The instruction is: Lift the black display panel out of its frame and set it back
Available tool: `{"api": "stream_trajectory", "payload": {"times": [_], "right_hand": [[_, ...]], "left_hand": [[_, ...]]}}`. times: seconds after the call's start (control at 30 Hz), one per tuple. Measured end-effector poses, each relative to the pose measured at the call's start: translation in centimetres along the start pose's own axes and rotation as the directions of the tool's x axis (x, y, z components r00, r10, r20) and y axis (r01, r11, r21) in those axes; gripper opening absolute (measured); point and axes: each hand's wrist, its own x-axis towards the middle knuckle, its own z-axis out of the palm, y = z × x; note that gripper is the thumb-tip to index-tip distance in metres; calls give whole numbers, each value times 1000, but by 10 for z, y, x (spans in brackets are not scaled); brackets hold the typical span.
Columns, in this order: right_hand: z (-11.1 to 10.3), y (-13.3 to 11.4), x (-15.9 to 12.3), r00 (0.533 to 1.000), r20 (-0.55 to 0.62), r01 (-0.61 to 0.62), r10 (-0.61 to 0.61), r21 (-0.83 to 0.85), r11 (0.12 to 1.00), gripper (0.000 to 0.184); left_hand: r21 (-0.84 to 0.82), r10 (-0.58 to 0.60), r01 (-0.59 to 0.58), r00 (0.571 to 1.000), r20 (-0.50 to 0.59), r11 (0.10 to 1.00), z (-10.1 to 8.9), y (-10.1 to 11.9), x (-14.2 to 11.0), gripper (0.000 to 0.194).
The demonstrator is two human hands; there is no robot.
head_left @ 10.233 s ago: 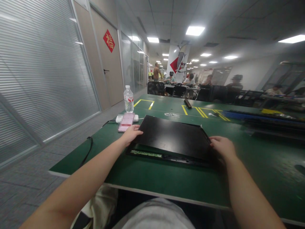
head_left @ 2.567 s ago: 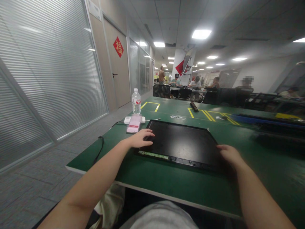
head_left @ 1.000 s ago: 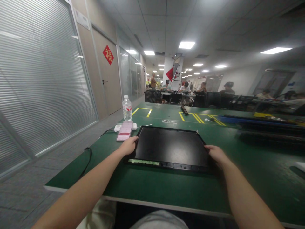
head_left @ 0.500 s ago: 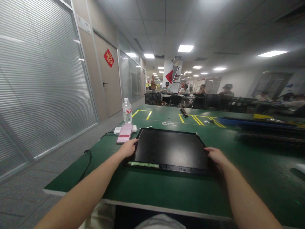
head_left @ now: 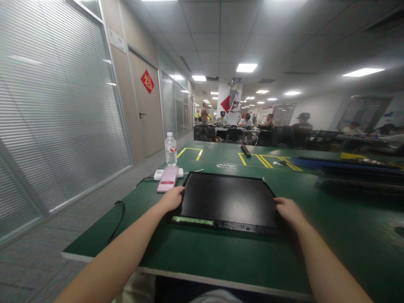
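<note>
A flat black display panel (head_left: pixel 230 200) lies screen up over the green table (head_left: pixel 227 256), with a green strip (head_left: pixel 193 220) along the left part of its near edge. My left hand (head_left: pixel 172 199) is closed on the panel's left edge, thumb on top. On the opposite edge my right hand (head_left: pixel 288 210) grips in the same way, its fingers partly hidden beneath. Whether the panel's underside rests fully on the table cannot be made out.
Beyond my left hand are a phone (head_left: pixel 166 182), a white power strip (head_left: pixel 159 174) and a water bottle (head_left: pixel 171 149). A black cable (head_left: pixel 120 214) hangs near the left edge. A dark slotted bar (head_left: pixel 245 150) lies at the back; blurred dark parts (head_left: pixel 356 181) are stacked right. Several people sit farther off.
The whole view has shifted slightly down and right. Both hands keep their hold on the display panel, which has not visibly moved on the table.
</note>
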Motion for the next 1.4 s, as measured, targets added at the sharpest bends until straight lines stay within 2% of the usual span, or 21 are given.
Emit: {"api": "stream_trajectory", "payload": {"times": [0.1, 0.2, 0.33, 0.47, 0.53, 0.67, 0.77, 0.9, 1.0, 1.1, 1.27, 1.4], "right_hand": [[0, 0, 1, 1000, 4, -6, 6, -18, 1000, 45], [1, -1, 0, 1000, 7, -10, 10, -26, 1000, 45], [1, -1, 1, 1000, -10, -1, 1, -15, 1000, 43], [1, 2, 3, 1000, 1, -5, 5, 4, 1000, 41], [2, 3, 5, 1000, 18, -8, 8, -7, 1000, 42], [2, 4, 6, 999, 47, -5, 6, -28, 1000, 44], [2, 5, 6, 999, 45, -4, 5, -29, 1000, 45], [1, 6, 8, 999, 38, -18, 19, -37, 999, 50], [-1, 6, 8, 999, 33, -11, 13, -46, 999, 48], [-4, 4, 8, 998, 61, -6, 10, -64, 998, 46], [-6, 1, 6, 995, 90, -27, 35, -91, 995, 49], [-7, -2, 4, 995, 88, -43, 52, -92, 995, 48]], "left_hand": [[-24, 7, -8, 1000, -7, 1000, -1, 0, -1, 51], [-81, -50, 48, 999, -20, 996, -2, -1, 0, 52], [-292, -138, 124, 990, -25, 948, -4, 0, 2, 56], [-594, -226, 199, 974, 29, 779, -8, 8, 0, 58], [-684, -250, 221, 966, 59, 695, -9, 12, -1, 56], [-716, -301, 244, 952, 50, 654, -6, 14, -1, 47], [-729, -358, 293, 931, 71, 619, -3, 11, 1, 51], [-829, -359, 392, 899, 252, 400, -4, 11, 2, 71], [-864, -304, 402, 900, 312, 304, -5, 15, -1, 67], [-846, -272, 401, 908, 318, 351, -4, 16, -3, 60], [-784, -298, 343, 931, 210, 518, -1, 15, -4, 54], [-806, -261, 302, 947, 189, 509, 0, 15, -4, 52]]}}
